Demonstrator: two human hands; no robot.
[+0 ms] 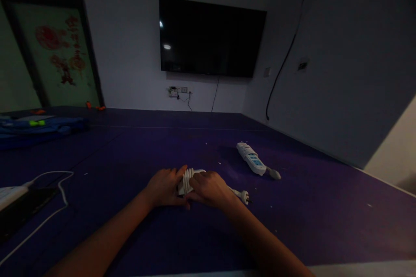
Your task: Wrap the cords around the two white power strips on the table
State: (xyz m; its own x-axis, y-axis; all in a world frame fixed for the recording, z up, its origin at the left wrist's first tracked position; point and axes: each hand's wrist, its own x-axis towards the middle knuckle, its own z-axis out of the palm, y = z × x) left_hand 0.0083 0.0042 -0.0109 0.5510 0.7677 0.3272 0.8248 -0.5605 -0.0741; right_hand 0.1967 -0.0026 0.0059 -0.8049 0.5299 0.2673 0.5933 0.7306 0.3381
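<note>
Between my two hands lies a white power strip [186, 182] with its white cord wound round the body in several turns. My left hand [167, 187] grips its left end, thumb and fingers around it. My right hand [209, 188] is closed over the wound cord and the right part of the strip, hiding much of it. The cord's end with a pronged plug [244, 197] sticks out to the right of my right hand. Farther right, a second white power strip [251, 159] with blue socket faces rests on the purple surface, its cord wrapped round one end.
The purple surface [156, 147] reaches to the walls. At left are a white cable [65, 199], a dark flat object [29, 207] and blue fabric [65, 125]. A television [211, 39] hangs on the far wall. A black cable [286, 56] hangs down the right wall.
</note>
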